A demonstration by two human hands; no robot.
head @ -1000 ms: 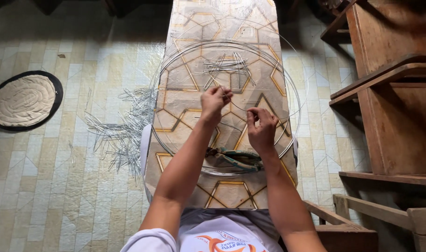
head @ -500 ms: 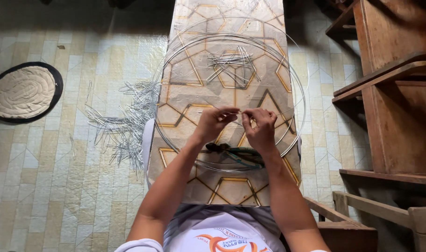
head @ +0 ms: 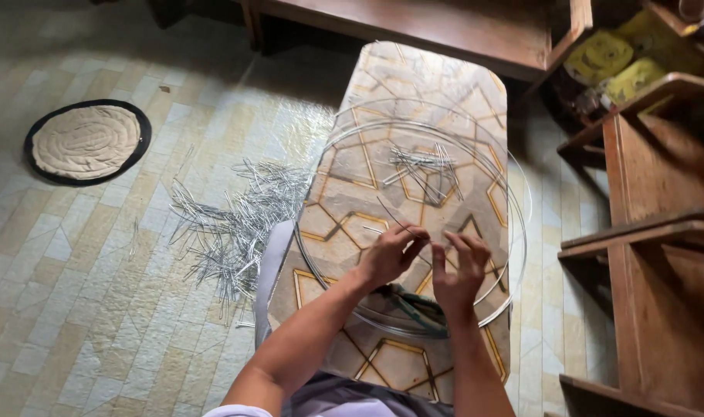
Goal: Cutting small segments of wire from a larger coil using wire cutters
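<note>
Soft daylight, dim at the edges

Light falls from upper left, with glare on the tiled floor (head: 97,255); the wooden shelves (head: 661,247) sit in shadow. The wire pile (head: 236,224) looks slightly soft.

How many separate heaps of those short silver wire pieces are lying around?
2. One big loose heap of wire pieces is spread on the tiled floor left of the patterned bench; a small bundle lies on the bench inside the wire hoops, beyond both hands.
</note>
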